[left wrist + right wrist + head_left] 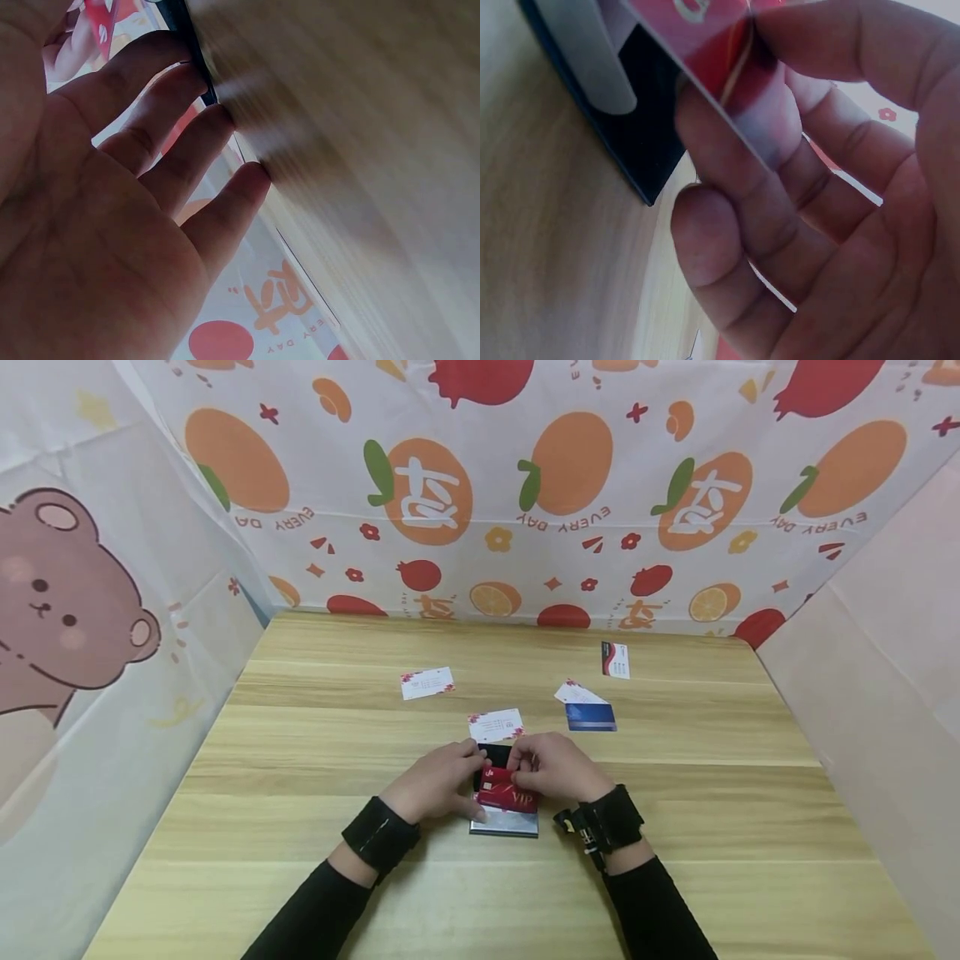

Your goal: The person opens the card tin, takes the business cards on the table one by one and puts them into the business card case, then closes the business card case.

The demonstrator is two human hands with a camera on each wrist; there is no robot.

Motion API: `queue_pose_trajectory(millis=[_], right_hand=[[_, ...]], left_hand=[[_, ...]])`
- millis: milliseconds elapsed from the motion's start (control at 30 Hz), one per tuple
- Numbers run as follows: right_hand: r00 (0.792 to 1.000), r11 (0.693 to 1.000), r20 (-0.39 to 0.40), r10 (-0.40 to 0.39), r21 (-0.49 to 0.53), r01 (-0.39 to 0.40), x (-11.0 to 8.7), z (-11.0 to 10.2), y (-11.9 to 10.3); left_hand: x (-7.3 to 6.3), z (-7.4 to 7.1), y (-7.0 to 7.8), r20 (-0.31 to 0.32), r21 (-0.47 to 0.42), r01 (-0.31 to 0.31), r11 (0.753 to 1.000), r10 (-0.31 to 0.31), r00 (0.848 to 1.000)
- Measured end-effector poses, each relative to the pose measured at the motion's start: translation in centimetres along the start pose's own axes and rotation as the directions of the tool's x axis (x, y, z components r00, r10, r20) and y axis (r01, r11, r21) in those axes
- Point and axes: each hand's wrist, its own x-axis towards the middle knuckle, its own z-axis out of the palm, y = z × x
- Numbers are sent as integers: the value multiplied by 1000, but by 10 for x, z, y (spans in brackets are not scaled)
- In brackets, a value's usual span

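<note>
A card case lies unfolded on the table, with a black inner half [495,752] at the far side and a silver half [510,823] nearer. My right hand [558,766] pinches a red VIP card [508,790] over the case; in the right wrist view the red card [720,60] is between thumb and fingers, tilted above the black case [656,120]. At the case's left side rests my left hand [438,781], its thumb by the silver half. Its fingers [187,161] lie slightly bent, tips touching the case edge and table. What lies under the red card is mostly hidden.
Just beyond the case lies a white floral card [497,724], with another white floral card [427,683] farther left. A blue card [591,717] partly overlaps a white card [579,693] on the right. A black, red and white card [617,661] lies near the back edge.
</note>
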Motion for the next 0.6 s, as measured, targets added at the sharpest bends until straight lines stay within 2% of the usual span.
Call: queue_pose_trajectory(millis=[300,600], right_hand=[[994,1000,112,0,1,-1,0,5,-5],[987,1000,161,-7,-10,8,1,11,-8]], left_hand=[[0,-1,0,-19,6,-26,1000,26,999],[-1,-1,0,-20,1,-36,999,36,999]])
